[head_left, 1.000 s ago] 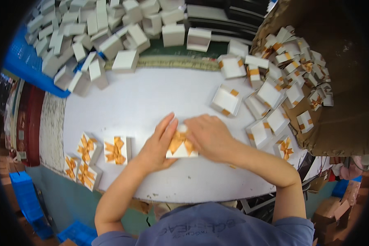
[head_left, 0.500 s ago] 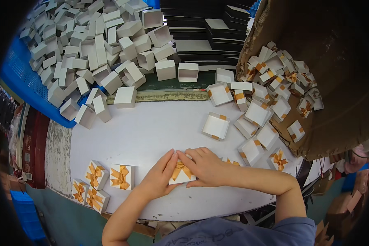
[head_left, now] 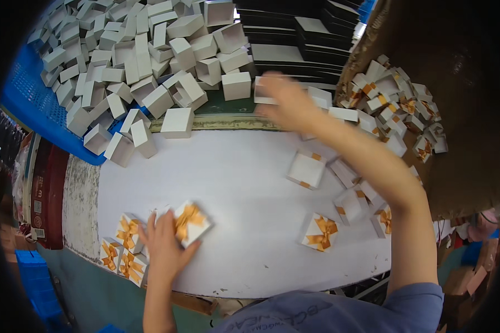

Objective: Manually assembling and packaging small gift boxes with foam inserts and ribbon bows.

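Note:
My left hand (head_left: 168,244) is at the left front of the white tabletop. Its thumb and forefinger are around a small white gift box (head_left: 197,226) with a gold ribbon bow, which sits slightly tilted. Several similar bowed boxes (head_left: 129,233) are grouped just left of that hand, partly covered by its fingers. My right hand (head_left: 291,100) is stretched to the far edge of the table, smeared by motion. It is over a plain white open box (head_left: 261,99), mostly hidden; whether the fingers grip it I cannot tell.
A blue basket (head_left: 36,97) heaped with white box parts stands at the far left. Black trays (head_left: 275,53) are stacked behind the table. On the right, ribboned lids (head_left: 306,168) and a bowed box (head_left: 320,232) lie before a large brown carton (head_left: 455,166) holding more.
Both hands were together on the bowed box at the middle front. My left hand has moved left with it, while my right hand has let go and swung to the far edge.

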Motion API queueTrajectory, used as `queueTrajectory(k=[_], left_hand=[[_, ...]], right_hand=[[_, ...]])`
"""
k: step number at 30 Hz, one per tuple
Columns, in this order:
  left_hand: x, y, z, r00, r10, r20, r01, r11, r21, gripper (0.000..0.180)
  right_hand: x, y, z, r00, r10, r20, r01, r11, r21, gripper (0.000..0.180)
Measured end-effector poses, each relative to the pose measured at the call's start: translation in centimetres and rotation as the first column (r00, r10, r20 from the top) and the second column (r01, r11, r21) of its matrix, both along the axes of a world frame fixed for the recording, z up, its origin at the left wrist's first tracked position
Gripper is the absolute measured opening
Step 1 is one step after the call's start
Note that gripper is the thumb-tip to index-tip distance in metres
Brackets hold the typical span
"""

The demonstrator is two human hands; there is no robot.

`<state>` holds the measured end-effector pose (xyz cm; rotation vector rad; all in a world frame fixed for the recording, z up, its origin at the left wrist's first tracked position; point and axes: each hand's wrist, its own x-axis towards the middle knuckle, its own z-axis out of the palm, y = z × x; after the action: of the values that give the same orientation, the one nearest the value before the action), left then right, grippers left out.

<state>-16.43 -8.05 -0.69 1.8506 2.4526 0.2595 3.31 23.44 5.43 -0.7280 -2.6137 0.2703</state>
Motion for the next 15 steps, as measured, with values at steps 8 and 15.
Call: queueTrajectory(k=[8, 15], left_hand=[[0.5, -13.9, -1.5, 0.961, 0.268, -0.065, -0.269, 0.963, -0.007, 0.090], [-3.3, -8.1, 3.4, 0.980, 0.089, 0.177, -0.165, 0.862, 0.479, 0.082]], right_hand=[[-3.4, 14.5, -3.7, 0.803, -0.535, 0.263, 0.350, 0.780, 0.518, 0.057], [-1.7, 14.0, -4.7, 0.894, -0.441, 0.078, 0.374, 0.832, 0.410, 0.036]])
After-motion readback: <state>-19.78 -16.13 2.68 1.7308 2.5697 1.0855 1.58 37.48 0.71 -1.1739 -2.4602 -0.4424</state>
